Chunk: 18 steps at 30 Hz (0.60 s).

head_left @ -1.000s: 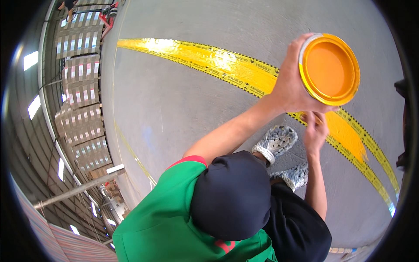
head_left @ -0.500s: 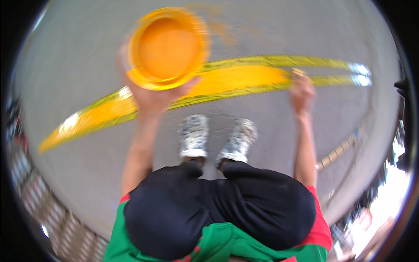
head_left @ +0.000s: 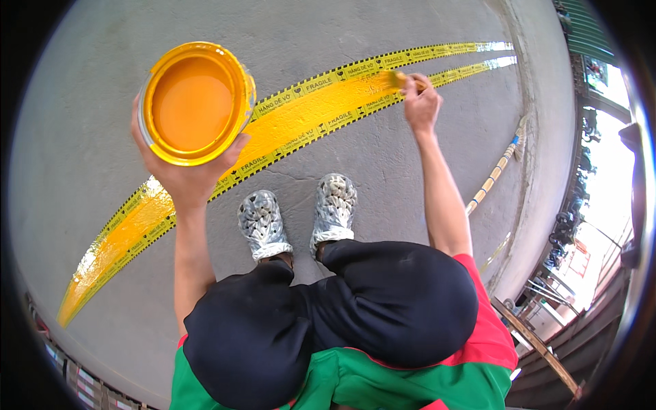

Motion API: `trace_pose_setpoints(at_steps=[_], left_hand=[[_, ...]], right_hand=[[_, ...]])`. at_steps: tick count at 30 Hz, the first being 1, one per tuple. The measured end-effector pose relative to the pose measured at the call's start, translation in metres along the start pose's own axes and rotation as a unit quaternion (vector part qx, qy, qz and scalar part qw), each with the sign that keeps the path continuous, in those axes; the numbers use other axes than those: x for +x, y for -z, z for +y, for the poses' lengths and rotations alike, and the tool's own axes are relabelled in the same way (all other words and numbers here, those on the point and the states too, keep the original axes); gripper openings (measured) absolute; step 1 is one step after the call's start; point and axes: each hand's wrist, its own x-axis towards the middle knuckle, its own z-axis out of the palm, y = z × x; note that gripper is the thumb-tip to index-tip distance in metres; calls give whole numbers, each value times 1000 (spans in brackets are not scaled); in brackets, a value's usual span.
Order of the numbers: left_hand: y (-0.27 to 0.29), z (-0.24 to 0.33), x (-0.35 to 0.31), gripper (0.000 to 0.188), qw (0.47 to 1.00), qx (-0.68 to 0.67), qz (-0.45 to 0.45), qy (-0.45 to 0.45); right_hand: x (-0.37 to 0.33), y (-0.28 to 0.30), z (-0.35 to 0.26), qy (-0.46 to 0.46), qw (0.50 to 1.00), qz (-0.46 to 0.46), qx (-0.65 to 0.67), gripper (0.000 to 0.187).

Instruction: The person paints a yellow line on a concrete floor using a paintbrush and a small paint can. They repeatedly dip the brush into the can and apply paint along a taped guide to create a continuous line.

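Note:
An uncovered can of orange-yellow paint [head_left: 193, 102] rests in my left hand [head_left: 188, 179], whose fingers wrap round its side and underside. Yellow paint coats its rim. My right hand [head_left: 422, 109] is closed on a paintbrush [head_left: 396, 79], its bristles against the floor at the right end of a wet yellow stripe [head_left: 294, 124]. Two lengths of yellow-and-black printed tape [head_left: 328, 80] border the stripe above and below. Past the brush, bare grey floor shows between the tapes.
My feet in grey-white clogs [head_left: 263, 222] stand just below the lower tape. A long jointed pole [head_left: 490, 179] lies on the grey concrete floor [head_left: 383, 198] at the right. A wooden bar [head_left: 540, 345] and clutter line the lower right edge.
The picture has turned and sharpened. The can sits lower and further left in view. My right hand has shifted left in the picture, with the brush now plainly on the stripe's end.

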Motion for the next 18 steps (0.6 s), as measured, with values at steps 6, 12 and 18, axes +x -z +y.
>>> trace_pose_setpoints(at_steps=[6,12,18], left_hand=[[-28,5,6,113,998,-59,6,16],[-49,8,21,112,996,-88,13,29],[-74,6,17,102,999,-9,38,28]], right_hand=[[18,-10,-6,137,987,-11,-87,23],[-49,-39,-64,68,928,-288,228,18],[19,7,19,26,961,-185,206,21]])
